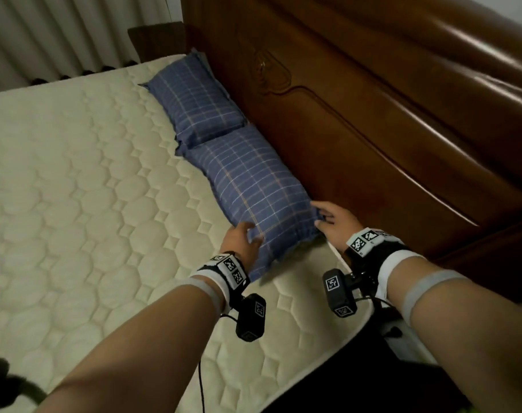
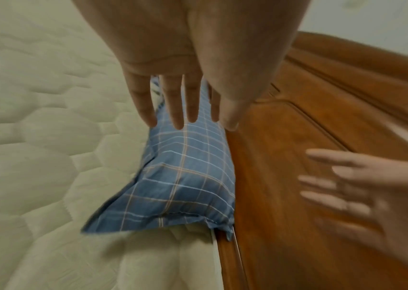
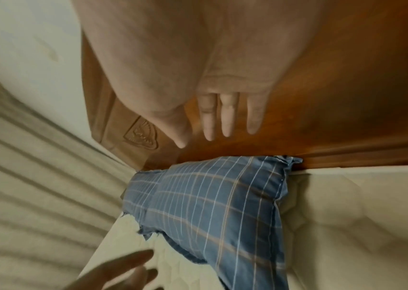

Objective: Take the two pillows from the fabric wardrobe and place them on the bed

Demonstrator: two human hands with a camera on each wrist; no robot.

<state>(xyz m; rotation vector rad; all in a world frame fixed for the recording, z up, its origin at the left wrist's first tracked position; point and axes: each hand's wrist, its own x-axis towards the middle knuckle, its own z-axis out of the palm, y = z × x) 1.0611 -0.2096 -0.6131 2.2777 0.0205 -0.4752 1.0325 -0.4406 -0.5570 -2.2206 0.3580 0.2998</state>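
Two blue plaid pillows lie end to end on the cream quilted mattress (image 1: 90, 189), against the wooden headboard (image 1: 373, 114). The far pillow (image 1: 194, 99) lies near the mattress's back corner. The near pillow (image 1: 253, 186) (image 2: 187, 176) (image 3: 217, 206) has its near end between my hands. My left hand (image 1: 242, 236) (image 2: 185, 117) is at its left near corner, fingers straight. My right hand (image 1: 328, 219) (image 3: 220, 129) hovers at its right near corner by the headboard, fingers spread. Neither hand grips the fabric; whether they touch it I cannot tell.
A pale pleated curtain (image 1: 60, 34) hangs behind the bed's far side. The mattress's near edge runs along the lower right, with dark floor (image 1: 358, 383) beyond it. A dark blurred object (image 1: 3, 380) sits at the lower left.
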